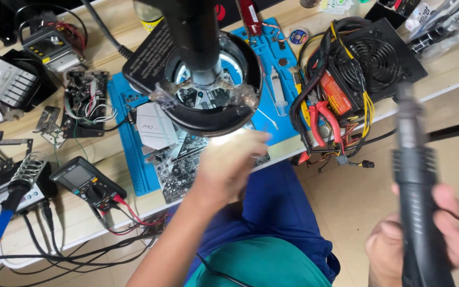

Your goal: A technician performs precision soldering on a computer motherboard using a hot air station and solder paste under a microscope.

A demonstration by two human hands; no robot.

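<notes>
- Holding the long black heat tool at the lower right of the frame, the right hand wraps tight around its handle.
- Keep its tip up, away from wires.
- Left hand, blurred in the middle, reaches over the green circuit board under the round black lamp; its grip cannot be told.

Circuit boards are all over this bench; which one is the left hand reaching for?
The large grey board on the blue mat, under the ring-lit magnifier. The left hand hovers right over it; the wired board lies further left.
</notes>
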